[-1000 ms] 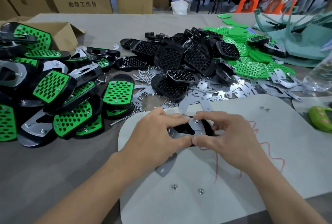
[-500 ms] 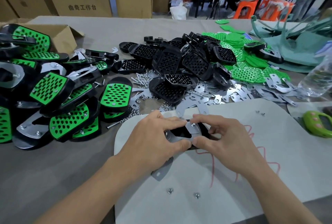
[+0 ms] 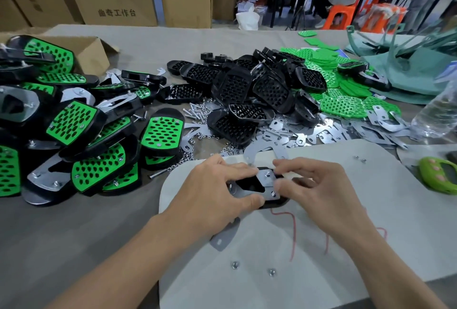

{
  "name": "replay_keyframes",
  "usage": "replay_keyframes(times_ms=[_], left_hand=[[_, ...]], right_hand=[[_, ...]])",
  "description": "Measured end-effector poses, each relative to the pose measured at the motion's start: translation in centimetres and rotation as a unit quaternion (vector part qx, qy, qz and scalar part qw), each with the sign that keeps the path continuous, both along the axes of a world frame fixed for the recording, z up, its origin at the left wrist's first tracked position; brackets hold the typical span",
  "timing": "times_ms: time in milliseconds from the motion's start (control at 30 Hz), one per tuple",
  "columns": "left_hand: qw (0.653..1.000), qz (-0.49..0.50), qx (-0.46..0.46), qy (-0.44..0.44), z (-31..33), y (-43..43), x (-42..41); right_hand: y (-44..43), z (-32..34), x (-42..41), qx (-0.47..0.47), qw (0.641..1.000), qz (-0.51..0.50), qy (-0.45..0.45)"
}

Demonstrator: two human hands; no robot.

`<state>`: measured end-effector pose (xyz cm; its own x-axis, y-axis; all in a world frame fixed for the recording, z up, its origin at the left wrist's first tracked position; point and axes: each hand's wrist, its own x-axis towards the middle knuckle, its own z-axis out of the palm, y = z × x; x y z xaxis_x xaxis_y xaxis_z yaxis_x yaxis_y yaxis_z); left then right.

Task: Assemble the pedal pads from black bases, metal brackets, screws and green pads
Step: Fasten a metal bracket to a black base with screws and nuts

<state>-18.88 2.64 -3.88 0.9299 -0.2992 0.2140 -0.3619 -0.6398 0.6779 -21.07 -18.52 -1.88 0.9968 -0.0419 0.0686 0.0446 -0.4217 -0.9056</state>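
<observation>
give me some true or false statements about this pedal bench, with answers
1. The left hand grips a black base while the right hand pinches the metal bracket lying on it. True.
2. The finished green-padded pedals are piled on the right side. False: they are piled on the left.
3. Two small metal fasteners lie loose on the white mat, nearer the person than the hands. True.
4. The clear bottle is at the far left. False: it is at the far right.
</observation>
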Motion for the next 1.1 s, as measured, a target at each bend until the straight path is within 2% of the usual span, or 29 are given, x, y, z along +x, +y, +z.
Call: replay_keyframes(times_ms=[100,200,267,367,467,600,767,1000,1100], left_hand=[[1.0,0.014,0.001,0.005,-0.3,0.1,0.0],[1.0,0.02,-0.004,0.007,-0.2,0.0,-0.1],[1.0,0.022,-0.008,0.016,0.0,0.0,-0.2],[1.0,0.02,-0.001,0.019,0.1,0.0,-0.1],[1.0,0.016,0.003,0.013,0.2,-0.1,-0.2],[1.0,0.015,0.01,0.017,0.4,-0.1,-0.2],[1.0,0.006,0.018,0.005,0.7,-0.2,-0.3],[1.0,0.01,0.009,0.008,0.7,-0.3,-0.4],[1.0,0.012,-0.006,0.019,0.6,-0.3,-0.5]], right_hand=[[-0.1,0.8,1.5,-0.037,0.999,0.015,-0.007],[0.2,1.8,3.3,-0.162,0.986,0.048,0.012],[0.6,2.6,3.7,-0.267,0.959,0.094,-0.012],[1.2,3.4,3.8,-0.364,0.92,0.139,-0.033],[1.8,3.7,3.6,-0.475,0.863,0.163,-0.056],[3.1,4.6,3.0,-0.536,0.818,0.201,-0.045],[4.6,4.7,2.7,-0.646,0.731,0.212,-0.05],[3.6,4.6,2.8,-0.652,0.724,0.216,-0.059],[2.7,4.4,2.9,-0.634,0.74,0.209,-0.079]])
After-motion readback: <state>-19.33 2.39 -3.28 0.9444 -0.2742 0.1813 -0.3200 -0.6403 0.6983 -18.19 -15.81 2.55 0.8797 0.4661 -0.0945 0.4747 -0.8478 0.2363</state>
